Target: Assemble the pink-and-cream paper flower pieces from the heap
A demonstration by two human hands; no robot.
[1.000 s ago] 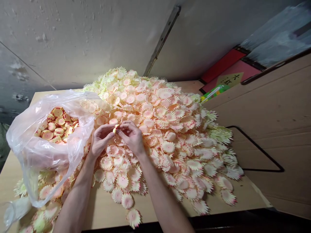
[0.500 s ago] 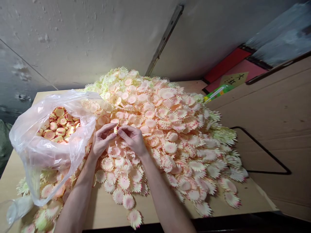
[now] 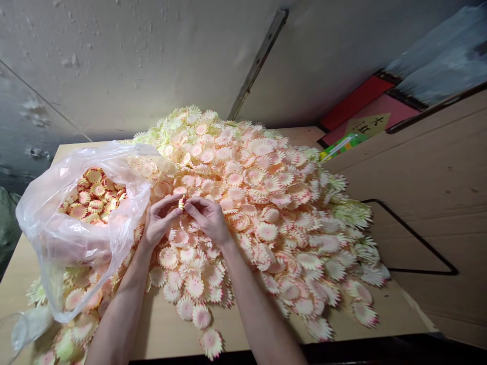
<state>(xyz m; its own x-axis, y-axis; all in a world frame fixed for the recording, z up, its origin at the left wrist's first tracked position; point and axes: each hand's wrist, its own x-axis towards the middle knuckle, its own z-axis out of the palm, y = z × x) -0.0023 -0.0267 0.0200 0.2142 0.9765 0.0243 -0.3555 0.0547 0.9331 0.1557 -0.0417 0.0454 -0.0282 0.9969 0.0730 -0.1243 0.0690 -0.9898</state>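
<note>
Between the fingertips of both hands is one small flower-shaped piece (image 3: 181, 203), cream with red tips, its petals curled inward. My left hand (image 3: 162, 218) pinches it from the left, and my right hand (image 3: 207, 215) grips it from the other side with thumb and fingers. Beneath and beyond the hands spreads a large heap of flat, pale pink and cream petal discs (image 3: 266, 232). To the left, an opened clear plastic bag (image 3: 34, 203) holds many curled, cup-like flower pieces (image 3: 95, 190).
The wooden table (image 3: 167, 334) meets a peeling grey wall (image 3: 152, 66). A cardboard panel (image 3: 429, 203) with a bent black rod (image 3: 414, 233) stands at the right, near red boxes (image 3: 357, 101). A clear plastic cup (image 3: 30, 324) lies at the lower left beside more discs (image 3: 68, 344).
Almost nothing differs. Both hands stay in the same place with the small flower piece held between them; the camera view shifts very slightly.
</note>
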